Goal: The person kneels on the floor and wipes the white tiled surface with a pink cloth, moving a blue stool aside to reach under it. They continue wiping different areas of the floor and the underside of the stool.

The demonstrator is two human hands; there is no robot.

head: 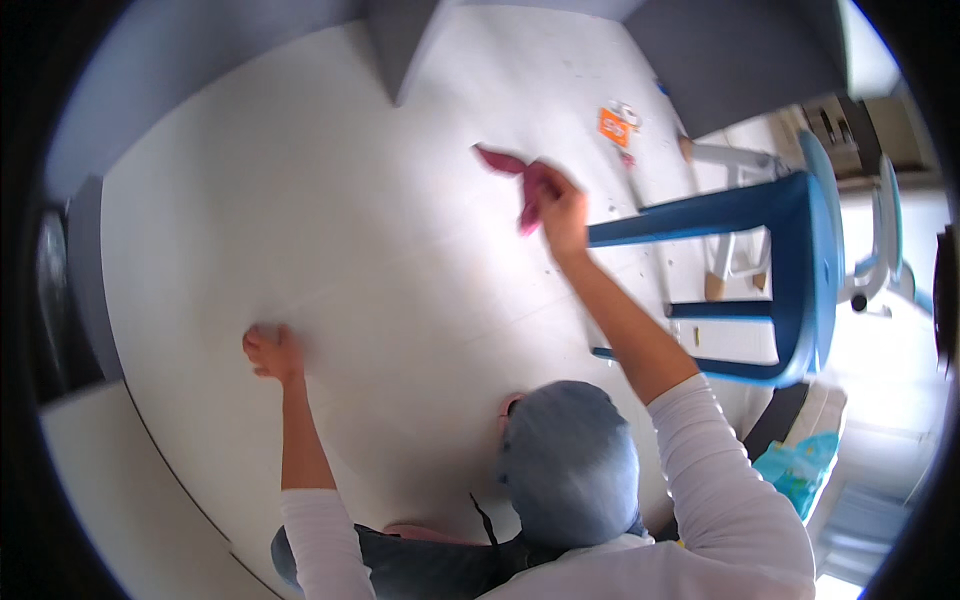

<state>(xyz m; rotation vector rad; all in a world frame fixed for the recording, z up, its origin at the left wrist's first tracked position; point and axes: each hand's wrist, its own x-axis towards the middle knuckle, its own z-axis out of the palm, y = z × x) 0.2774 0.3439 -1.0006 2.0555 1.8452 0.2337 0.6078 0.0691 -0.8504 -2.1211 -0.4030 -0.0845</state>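
Note:
My right hand is shut on a dark pink cloth, which hangs from the fingers above the pale floor. One end of the cloth points away to the left. Farther left, my left hand is low at the floor with its fingers curled. It is blurred, and whether something small lies under or in it cannot be told. My bent knee in blue denim is between my two arms, with part of a pink shoe beside it.
A blue plastic stool is at my right, close to my right forearm. Beyond it are white chair legs. An orange card and small scraps lie on the floor ahead. Grey furniture panels edge the floor. A teal bag is at the lower right.

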